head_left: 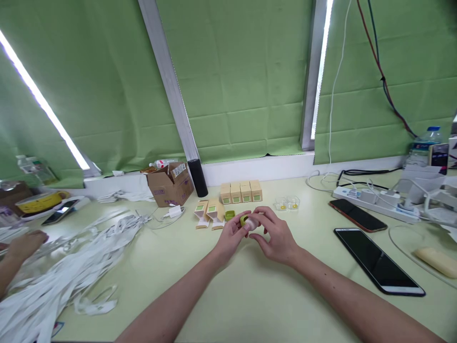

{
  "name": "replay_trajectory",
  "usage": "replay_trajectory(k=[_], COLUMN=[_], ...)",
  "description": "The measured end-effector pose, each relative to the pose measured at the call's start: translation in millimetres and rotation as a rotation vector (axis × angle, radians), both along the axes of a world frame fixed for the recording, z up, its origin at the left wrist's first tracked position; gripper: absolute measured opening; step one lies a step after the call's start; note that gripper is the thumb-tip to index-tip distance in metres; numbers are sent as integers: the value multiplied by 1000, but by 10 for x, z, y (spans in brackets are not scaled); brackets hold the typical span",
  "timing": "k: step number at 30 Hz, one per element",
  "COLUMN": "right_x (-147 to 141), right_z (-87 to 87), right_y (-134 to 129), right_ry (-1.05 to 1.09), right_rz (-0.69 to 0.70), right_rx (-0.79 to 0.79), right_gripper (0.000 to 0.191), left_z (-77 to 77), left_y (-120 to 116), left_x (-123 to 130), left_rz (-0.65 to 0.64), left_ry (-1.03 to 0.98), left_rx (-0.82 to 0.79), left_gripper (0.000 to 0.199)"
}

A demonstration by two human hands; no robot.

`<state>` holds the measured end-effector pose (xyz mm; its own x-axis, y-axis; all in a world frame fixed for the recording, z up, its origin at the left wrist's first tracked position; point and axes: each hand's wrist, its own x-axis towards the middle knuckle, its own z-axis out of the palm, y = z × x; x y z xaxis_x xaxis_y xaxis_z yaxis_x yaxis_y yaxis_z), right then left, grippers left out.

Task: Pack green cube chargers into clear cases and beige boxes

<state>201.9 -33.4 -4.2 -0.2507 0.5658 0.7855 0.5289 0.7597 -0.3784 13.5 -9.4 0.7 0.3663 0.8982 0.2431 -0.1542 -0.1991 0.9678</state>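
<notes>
Near the middle of the table, my left hand pinches a small round piece with a yellow-green rim and a whitish body. My right hand curls its fingers over the whitish side, its thumb below. What exactly the piece is stays too small to make out. Just behind my left hand lies a small green square tray-like piece. Two opened tan cartons with green labels stand to its left. A row of several closed tan cartons stands behind. Two clear cups with yellow bottoms sit to the right.
White strips heap on the left, beside another person's hand. A cardboard box and black cylinder stand at the back. Right of my arms lie two phones, a power strip and cables.
</notes>
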Motion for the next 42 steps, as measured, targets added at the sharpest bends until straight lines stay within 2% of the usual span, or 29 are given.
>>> replay_trajectory(k=[7,14,23,34,40,42], right_x=[-14,18,2,-38,-34,-40], right_z=[3,-23,-31,-100,-120,-126], right_y=[7,35,63,81,95,95], right_ry=[-49,-71,-71,-91,-123,-129], right_rz=[10,46,29,6,-36,-41], right_rx=[28,47,159,205,220,207], right_gripper=[37,42,38,49,48,48], left_z=[24,37,59,13,-21,-18], left_y=[-29,-21,-53,-107,-89,-86], left_x=[22,12,27,179,133,128], left_rz=[-2,-37,-92,167,78,84], left_ry=[21,40,-18,59,43,48], left_rx=[19,36,10,124,128,125], left_gripper=[57,54,62,42,47,48])
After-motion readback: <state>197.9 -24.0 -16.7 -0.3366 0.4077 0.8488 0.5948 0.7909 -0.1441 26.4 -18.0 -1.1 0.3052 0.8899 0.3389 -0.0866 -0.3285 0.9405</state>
